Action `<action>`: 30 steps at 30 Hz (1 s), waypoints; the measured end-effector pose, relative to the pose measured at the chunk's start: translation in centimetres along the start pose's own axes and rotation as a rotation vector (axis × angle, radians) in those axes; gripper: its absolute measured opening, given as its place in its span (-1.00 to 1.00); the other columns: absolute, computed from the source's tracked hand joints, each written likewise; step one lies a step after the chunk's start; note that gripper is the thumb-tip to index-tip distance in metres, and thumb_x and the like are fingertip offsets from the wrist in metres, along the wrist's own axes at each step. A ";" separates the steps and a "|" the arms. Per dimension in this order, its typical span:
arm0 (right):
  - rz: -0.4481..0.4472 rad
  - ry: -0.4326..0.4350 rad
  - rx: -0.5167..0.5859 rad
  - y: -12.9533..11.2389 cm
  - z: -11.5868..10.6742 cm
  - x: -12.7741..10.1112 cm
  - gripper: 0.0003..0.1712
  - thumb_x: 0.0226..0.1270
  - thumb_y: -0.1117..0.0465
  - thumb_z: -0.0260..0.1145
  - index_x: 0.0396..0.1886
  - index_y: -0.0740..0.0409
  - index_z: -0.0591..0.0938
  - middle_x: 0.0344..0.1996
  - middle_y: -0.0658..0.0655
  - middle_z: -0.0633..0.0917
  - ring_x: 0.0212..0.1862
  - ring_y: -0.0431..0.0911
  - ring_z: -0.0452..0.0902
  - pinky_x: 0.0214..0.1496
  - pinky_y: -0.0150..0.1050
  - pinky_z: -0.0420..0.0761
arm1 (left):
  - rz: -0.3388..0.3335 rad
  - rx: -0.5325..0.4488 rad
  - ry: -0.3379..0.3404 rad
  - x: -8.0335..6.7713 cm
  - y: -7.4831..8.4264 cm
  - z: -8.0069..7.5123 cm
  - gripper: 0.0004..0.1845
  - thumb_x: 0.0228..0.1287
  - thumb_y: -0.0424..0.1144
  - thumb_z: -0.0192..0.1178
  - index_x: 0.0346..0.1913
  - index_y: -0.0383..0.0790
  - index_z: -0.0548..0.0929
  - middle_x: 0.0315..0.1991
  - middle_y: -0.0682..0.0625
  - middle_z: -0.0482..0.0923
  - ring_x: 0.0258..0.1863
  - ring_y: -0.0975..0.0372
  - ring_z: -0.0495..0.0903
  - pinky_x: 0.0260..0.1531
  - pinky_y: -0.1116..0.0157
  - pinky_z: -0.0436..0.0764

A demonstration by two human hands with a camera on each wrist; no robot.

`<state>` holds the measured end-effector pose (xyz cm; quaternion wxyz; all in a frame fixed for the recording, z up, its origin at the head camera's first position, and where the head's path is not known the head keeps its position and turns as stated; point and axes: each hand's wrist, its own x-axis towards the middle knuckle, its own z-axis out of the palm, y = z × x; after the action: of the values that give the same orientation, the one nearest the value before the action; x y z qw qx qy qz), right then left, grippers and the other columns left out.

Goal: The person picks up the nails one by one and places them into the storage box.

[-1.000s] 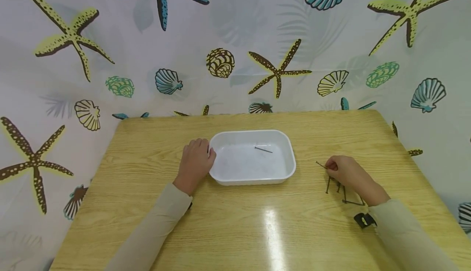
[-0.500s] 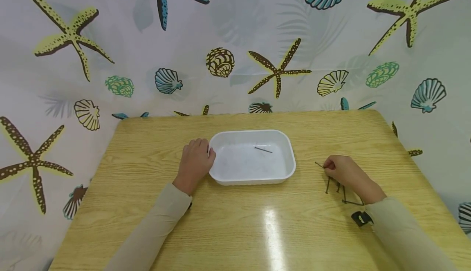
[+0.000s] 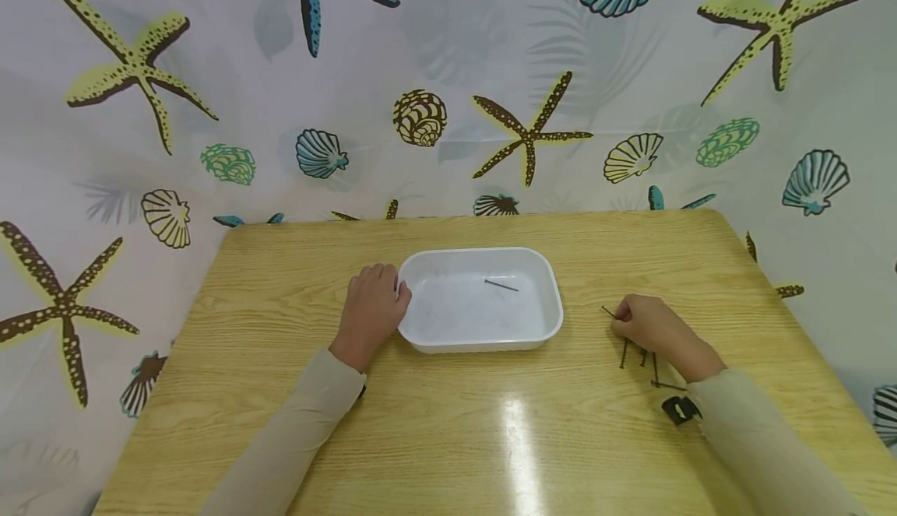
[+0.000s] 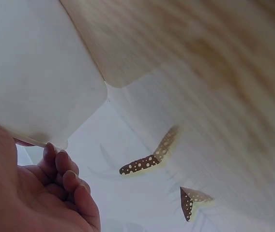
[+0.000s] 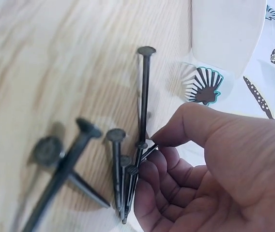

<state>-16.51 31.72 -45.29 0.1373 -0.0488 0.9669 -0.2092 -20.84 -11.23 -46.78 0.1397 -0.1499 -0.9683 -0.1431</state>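
Nail (image 3: 608, 313) in right hand (image 3: 648, 328) (pinched)

table (image 3: 280, 290): light wood grain, rounded far corners, glare streak near the front middle
backdrop (image 3: 434, 57): pale sheet behind and around the table, printed with sea shapes
starfish prints (image 3: 529, 133): brown, yellow and blue, dotted, scattered over the backdrop
shell prints (image 3: 320, 153): teal, cream and green fans, plus one brown spiral cone above the table's far edge
black clip (image 3: 678, 408): small, dark, with a pale mark, near the table's right front, by a beige sleeve cuff
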 end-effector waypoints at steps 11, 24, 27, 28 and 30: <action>-0.002 0.040 -0.002 -0.4 0.2 -0.2 -0.85 0.23 0.26 0.16 -0.31 0.30 0.48 -0.41 0.16 0.58 -0.49 -0.10 0.41 -0.43 -0.19 0.42 | -0.010 -0.004 -0.012 0.1 0.1 -0.1 -0.75 0.30 -0.17 -0.05 -0.53 -0.14 0.31 -0.57 0.03 0.25 -0.52 0.15 0.25 -0.47 0.21 0.21; -0.035 0.158 0.012 -0.5 0.4 -0.3 -0.86 0.27 0.26 0.19 -0.28 0.27 0.52 -0.39 0.15 0.56 -0.42 -0.06 0.43 -0.38 -0.15 0.43 | -0.005 0.000 -0.013 0.0 -0.1 0.1 -0.74 0.32 -0.16 -0.07 -0.53 -0.14 0.30 -0.58 0.02 0.25 -0.53 0.14 0.25 -0.47 0.21 0.21; -0.048 0.180 0.015 -0.6 0.2 -0.5 -0.84 0.27 0.25 0.19 -0.25 0.28 0.53 -0.38 0.15 0.58 -0.37 -0.05 0.47 -0.35 -0.13 0.46 | -0.009 -0.001 -0.011 0.1 0.0 0.1 -0.75 0.31 -0.16 -0.06 -0.53 -0.14 0.30 -0.58 0.03 0.25 -0.53 0.15 0.25 -0.47 0.21 0.21; -0.051 0.186 0.016 -0.7 0.2 -0.5 -0.83 0.27 0.25 0.19 -0.24 0.29 0.54 -0.37 0.15 0.58 -0.35 -0.05 0.49 -0.33 -0.12 0.47 | -0.009 -0.001 -0.010 0.1 0.0 0.1 -0.75 0.31 -0.17 -0.06 -0.53 -0.14 0.30 -0.58 0.03 0.25 -0.53 0.15 0.25 -0.47 0.21 0.21; -0.054 0.193 0.021 -0.8 0.2 -0.6 -0.82 0.27 0.25 0.19 -0.22 0.29 0.55 -0.37 0.14 0.59 -0.34 -0.04 0.50 -0.32 -0.11 0.48 | -0.010 0.001 -0.008 0.1 0.0 0.1 -0.75 0.30 -0.17 -0.05 -0.54 -0.14 0.30 -0.58 0.03 0.25 -0.53 0.15 0.25 -0.48 0.21 0.21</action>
<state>-15.90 31.02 -44.98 0.0383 -0.0532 0.9717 -0.2269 -20.91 -11.18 -46.84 0.1354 -0.1455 -0.9696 -0.1427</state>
